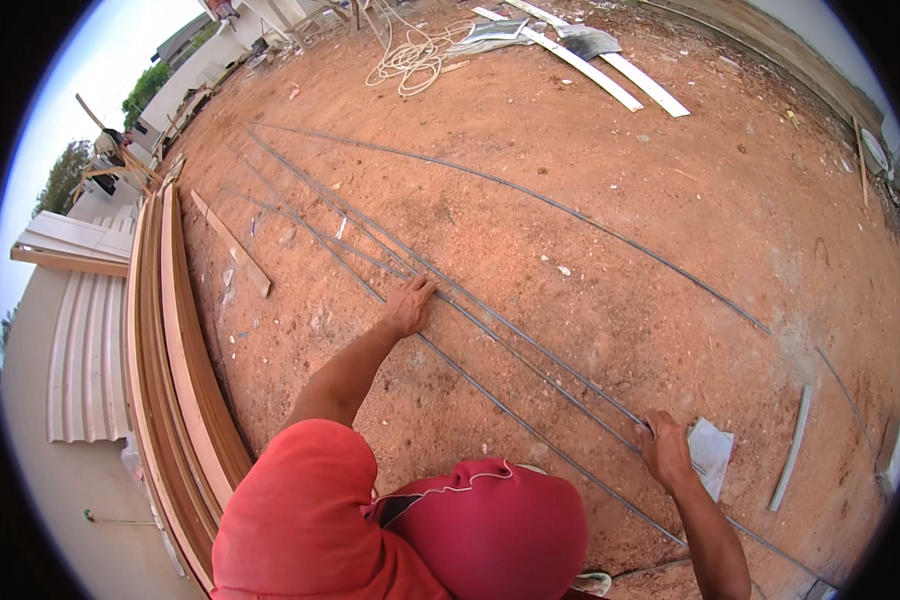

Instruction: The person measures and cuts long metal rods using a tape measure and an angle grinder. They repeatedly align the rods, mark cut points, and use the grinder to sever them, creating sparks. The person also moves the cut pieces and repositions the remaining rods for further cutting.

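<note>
Several long, thin grey metal rods (pixel 530 345) lie lengthwise on the reddish dirt, close together and slightly bowed. My left hand (pixel 407 307) reaches forward to the middle of the bundle, its fingers closed over the rods. Farther right and nearer to me, my right hand (pixel 663 440) is closed round the rods near their near end; its fingers partly hide them. One separate rod (pixel 510 427) runs just below my left hand, and another bent rod (pixel 570 208) lies beyond the bundle.
Stacked wooden boards (pixel 175 350) run along the left side. Beside my right hand lie a pale flat sheet piece (pixel 711 455) and a short pale strip (pixel 792 450). Far off are a coiled cream hose (pixel 410 62), white strips (pixel 620 78) and a loose plank (pixel 232 243).
</note>
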`<state>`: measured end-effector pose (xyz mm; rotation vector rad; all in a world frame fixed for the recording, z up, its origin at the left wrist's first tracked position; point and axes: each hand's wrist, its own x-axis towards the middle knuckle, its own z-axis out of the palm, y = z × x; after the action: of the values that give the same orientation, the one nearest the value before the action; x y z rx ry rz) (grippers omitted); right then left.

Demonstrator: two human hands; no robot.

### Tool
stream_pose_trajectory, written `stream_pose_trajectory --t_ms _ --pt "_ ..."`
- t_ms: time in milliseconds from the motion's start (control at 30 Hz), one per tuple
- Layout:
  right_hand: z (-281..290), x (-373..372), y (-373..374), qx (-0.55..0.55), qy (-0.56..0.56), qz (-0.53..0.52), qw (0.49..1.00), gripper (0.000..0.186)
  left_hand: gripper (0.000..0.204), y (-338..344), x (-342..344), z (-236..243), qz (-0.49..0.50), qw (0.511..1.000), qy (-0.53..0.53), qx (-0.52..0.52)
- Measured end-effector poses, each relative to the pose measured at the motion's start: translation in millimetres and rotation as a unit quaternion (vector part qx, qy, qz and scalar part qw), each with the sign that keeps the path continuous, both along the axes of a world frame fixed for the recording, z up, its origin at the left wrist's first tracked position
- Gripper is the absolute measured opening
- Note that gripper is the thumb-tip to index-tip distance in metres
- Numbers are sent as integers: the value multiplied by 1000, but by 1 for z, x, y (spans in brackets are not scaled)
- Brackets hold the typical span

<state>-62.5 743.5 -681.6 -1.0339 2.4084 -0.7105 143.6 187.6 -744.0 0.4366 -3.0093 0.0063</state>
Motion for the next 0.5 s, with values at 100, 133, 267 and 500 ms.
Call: stream_pose_trajectory --t_ms 100,133,267,500 --pt "4 -2 1 -1 5 -5 1000 15 40 8 -14 10 3 998 -50 30" --pt "6 -2 0 -6 1 -1 1000 14 39 6 -17 18 9 996 -82 42" --pt "9 7 4 -13 1 8 1000 12 31 3 -16 15 13 994 -72 85" --pt "33 22 -10 -8 34 -17 999 10 32 -43 -30 -22 313 914 145 212"
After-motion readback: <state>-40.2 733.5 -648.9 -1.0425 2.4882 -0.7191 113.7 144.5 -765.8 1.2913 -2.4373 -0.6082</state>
